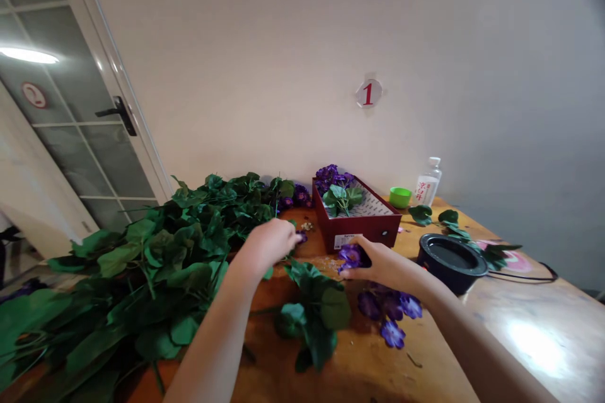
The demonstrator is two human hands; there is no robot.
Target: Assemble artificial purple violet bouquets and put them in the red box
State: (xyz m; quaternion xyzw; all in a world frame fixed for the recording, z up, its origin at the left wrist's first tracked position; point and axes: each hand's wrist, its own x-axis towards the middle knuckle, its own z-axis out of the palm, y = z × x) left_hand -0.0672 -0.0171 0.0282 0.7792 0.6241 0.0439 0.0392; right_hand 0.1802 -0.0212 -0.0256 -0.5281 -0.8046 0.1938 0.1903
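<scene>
My left hand [270, 244] reaches forward over the wooden table [472, 340], fingers pinched on a small purple flower piece [301, 237] beside the big heap of green artificial leaves [155, 264]. My right hand [380, 262] is closed around a purple artificial flower [350, 256] just in front of the red box [355, 225]. Below my hands lies a leafy sprig [314, 305], and several loose purple flowers [392, 312] rest under my right wrist.
The red box holds purple flowers and leaves. A black round pot [451, 261] with a cord stands at the right, with a green cup [399, 196] and a clear bottle [428, 182] by the wall. A glass door [70, 107] is at the left.
</scene>
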